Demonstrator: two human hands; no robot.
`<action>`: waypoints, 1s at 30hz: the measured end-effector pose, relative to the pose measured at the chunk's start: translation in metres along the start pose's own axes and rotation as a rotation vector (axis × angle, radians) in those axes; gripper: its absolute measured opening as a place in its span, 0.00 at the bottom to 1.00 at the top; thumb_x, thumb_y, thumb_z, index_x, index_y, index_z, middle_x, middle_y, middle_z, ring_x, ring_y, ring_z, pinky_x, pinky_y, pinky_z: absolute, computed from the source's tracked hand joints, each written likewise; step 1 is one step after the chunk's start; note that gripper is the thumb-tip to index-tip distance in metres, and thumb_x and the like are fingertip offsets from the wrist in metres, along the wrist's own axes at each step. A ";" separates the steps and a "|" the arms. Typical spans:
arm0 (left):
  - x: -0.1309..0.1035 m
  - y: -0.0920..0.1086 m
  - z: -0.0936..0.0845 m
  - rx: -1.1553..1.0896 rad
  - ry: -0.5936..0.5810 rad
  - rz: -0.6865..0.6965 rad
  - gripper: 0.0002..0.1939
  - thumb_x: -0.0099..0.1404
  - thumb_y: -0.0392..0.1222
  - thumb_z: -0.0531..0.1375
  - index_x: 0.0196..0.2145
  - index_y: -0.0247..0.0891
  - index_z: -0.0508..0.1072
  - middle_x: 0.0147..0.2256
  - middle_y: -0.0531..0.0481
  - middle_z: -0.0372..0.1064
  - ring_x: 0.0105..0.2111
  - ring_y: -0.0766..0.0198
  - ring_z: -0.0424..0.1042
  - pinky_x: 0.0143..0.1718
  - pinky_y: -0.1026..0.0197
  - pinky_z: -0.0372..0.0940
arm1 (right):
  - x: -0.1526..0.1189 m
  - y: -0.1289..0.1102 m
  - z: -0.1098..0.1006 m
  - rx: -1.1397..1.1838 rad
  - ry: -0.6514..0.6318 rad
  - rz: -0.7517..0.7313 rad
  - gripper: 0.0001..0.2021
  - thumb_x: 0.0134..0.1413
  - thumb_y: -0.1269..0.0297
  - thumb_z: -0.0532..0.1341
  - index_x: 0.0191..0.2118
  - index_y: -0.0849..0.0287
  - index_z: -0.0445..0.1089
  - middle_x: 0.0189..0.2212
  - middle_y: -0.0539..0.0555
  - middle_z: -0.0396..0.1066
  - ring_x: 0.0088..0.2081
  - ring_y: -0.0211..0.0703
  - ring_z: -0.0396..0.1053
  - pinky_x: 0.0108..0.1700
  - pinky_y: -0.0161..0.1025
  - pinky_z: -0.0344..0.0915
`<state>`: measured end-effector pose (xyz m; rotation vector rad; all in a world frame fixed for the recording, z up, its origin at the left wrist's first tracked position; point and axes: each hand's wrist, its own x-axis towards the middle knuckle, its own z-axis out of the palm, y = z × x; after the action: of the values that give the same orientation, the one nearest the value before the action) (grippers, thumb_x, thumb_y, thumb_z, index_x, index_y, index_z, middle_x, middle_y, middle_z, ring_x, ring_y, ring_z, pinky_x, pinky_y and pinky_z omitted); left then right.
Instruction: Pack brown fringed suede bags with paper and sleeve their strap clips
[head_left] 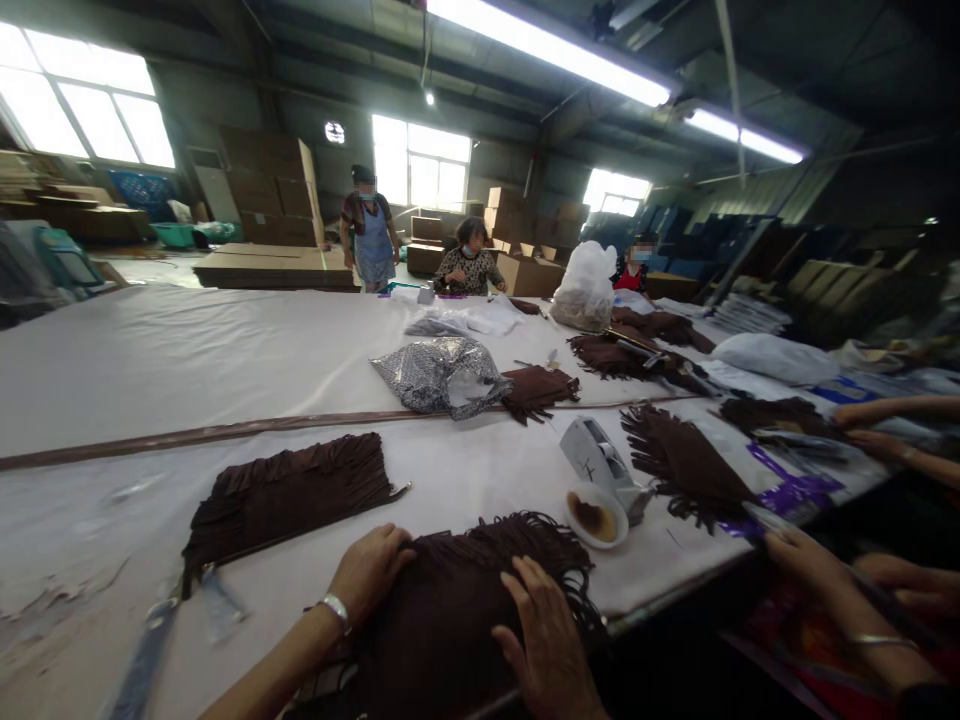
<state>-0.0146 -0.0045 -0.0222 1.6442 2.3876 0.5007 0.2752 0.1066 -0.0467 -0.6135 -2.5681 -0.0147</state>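
The long white cloth-covered bench (187, 370) runs the full width of the view, with a thin brown strip (225, 432) lying along it.

At the near edge lies a dark brown fringed suede piece (457, 610), partly overhanging the bench edge toward the person. Both hands rest on it. The left hand (369, 572), a silver bangle at the wrist, comes in from the lower left with the forearm angled up and to the right; it lies palm down on the piece's upper left corner, fingers (394, 548) curled loosely over the edge, pressing rather than gripping. The right hand (544, 640) lies palm down on the right part of the piece, fingers (529, 590) spread and extended flat, nothing enclosed.

A second dark brown fringed piece (289, 495) lies flat just left of and beyond the held one, apart from it. A crumpled silver-grey plastic bag (442, 375) sits further back at mid-bench. A grey tape dispenser (600, 462) stands right of the right hand, with a small white dish (596, 517) holding brown residue touching its near side.

A co-worker's hand (806, 560) enters at lower right, beside purple tape strips (795, 492).
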 end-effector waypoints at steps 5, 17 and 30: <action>0.022 -0.003 0.002 -0.010 0.032 -0.095 0.08 0.68 0.42 0.51 0.35 0.40 0.69 0.33 0.47 0.73 0.35 0.57 0.72 0.34 0.61 0.58 | 0.010 -0.005 0.006 -0.030 -0.010 0.013 0.29 0.61 0.51 0.56 0.64 0.57 0.54 0.64 0.58 0.54 0.65 0.57 0.51 0.60 0.55 0.59; 0.025 -0.009 -0.027 -0.175 0.336 -0.245 0.13 0.70 0.43 0.48 0.49 0.37 0.64 0.46 0.43 0.70 0.44 0.59 0.71 0.45 0.60 0.63 | 0.050 0.002 0.025 -0.053 0.040 0.072 0.26 0.63 0.53 0.54 0.62 0.59 0.57 0.61 0.61 0.58 0.63 0.57 0.53 0.60 0.54 0.56; -0.107 0.015 -0.020 -0.002 0.039 0.132 0.28 0.62 0.26 0.48 0.56 0.50 0.64 0.58 0.49 0.60 0.56 0.56 0.60 0.56 0.51 0.61 | 0.030 -0.109 -0.018 0.274 -0.162 0.003 0.15 0.58 0.58 0.60 0.50 0.53 0.67 0.46 0.55 0.69 0.47 0.51 0.66 0.50 0.49 0.65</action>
<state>0.0299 -0.1028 -0.0012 1.8157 2.3148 0.5613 0.2138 0.0188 -0.0054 -0.5325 -2.6587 0.3961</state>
